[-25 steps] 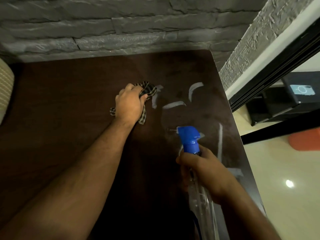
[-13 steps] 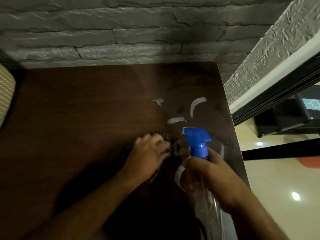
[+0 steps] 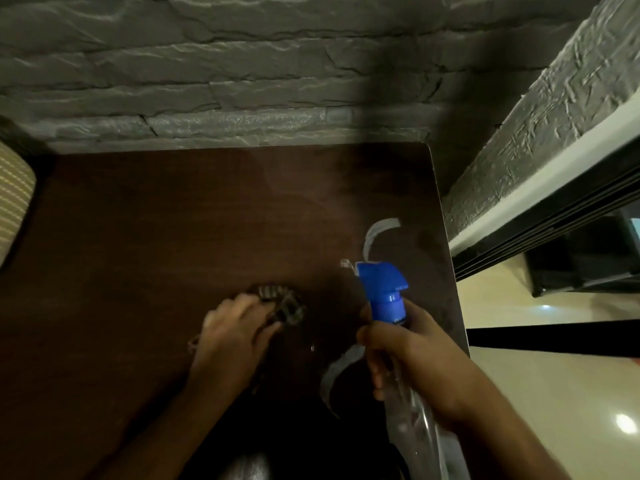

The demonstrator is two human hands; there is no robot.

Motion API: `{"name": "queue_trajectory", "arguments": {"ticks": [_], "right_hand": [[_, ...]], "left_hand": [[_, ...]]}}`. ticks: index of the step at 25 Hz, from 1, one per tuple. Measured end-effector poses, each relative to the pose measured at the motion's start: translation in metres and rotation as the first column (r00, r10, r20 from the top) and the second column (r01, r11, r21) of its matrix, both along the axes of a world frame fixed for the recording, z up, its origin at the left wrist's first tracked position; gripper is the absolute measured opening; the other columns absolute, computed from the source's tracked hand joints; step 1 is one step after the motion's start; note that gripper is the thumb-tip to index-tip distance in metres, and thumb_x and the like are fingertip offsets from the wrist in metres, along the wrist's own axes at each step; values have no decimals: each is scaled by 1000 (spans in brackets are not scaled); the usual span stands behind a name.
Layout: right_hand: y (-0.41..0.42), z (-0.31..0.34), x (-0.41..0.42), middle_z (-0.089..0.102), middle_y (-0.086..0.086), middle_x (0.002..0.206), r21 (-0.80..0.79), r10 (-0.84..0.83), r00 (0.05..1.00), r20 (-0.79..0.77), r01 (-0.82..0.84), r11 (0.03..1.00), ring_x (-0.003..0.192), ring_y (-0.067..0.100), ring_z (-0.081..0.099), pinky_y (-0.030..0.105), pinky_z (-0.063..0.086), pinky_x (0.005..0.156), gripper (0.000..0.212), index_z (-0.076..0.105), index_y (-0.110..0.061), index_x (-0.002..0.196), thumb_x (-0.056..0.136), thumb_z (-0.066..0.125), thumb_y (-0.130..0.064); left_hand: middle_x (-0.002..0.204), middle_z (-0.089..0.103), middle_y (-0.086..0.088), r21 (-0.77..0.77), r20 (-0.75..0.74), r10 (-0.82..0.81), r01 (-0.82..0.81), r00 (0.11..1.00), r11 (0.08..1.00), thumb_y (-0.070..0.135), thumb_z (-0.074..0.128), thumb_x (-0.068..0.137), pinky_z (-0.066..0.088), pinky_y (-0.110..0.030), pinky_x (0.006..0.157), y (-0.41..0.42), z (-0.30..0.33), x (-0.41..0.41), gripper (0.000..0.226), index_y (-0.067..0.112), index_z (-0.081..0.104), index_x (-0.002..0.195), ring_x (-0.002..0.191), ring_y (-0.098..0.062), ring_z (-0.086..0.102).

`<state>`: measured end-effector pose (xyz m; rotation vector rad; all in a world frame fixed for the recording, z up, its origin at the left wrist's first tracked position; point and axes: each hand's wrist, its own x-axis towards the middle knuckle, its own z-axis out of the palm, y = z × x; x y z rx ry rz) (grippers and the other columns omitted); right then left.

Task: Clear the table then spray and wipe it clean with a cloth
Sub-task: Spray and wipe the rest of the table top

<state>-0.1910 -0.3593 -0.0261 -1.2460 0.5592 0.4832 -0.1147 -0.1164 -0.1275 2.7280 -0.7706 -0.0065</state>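
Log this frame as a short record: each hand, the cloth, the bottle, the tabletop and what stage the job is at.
left hand: grips the cloth, pressing it on the table
right hand: holds the bottle above the table's right side
bottle: clear body, blue spray head, nozzle facing away from the person
table: dark wood, pale wet streaks near the right edge
stage: table sprayed, wiping under way, streaks not yet wiped

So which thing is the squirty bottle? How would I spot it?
Find the dark brown table against the grey stone wall, then look to its right edge. There the right hand grips a clear spray bottle. Its bright blue trigger top is the only blue thing there, unlike the dull checked cloth under the left hand.
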Motion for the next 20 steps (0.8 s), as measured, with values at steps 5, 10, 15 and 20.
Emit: {"name": "queue_trajectory", "arguments": {"ticks": [5,10,15,20], "right_hand": [[11,-5,29,55,8,61,8,72,997,28,-72,997,50,21,53,37,49,55,37,54,-9,102,70,67,-23],[18,2,88,55,7,62,-17,76,995,66,-75,997,54,21,54,37,49,56,36,51,-11,105,75,67,-25],[11,14,137,59,6,65,-96,79,994,73,-72,993,56,20,58,38,52,59,25,53,-14,108,87,63,-21],[7,23,160,56,6,64,-107,36,989,144,-20,994,55,20,56,39,51,57,19,52,-12,106,89,60,-16]], "left_hand": [[109,56,-15,55,60,351,-354,935,934,34,55,92,45,-46,84,-46,1,159,28,13,61,109,99,-37,55],[118,54,-12,49,34,385,-386,922,921,38,49,96,42,-46,87,-72,0,212,33,14,58,116,106,-34,53],[121,56,-15,96,20,446,-446,895,890,40,40,99,42,-47,87,-71,7,239,39,10,52,120,109,-36,54],[117,59,-15,184,2,533,-524,846,832,39,33,100,41,-43,82,-79,8,258,38,9,50,117,105,-34,57]]}}
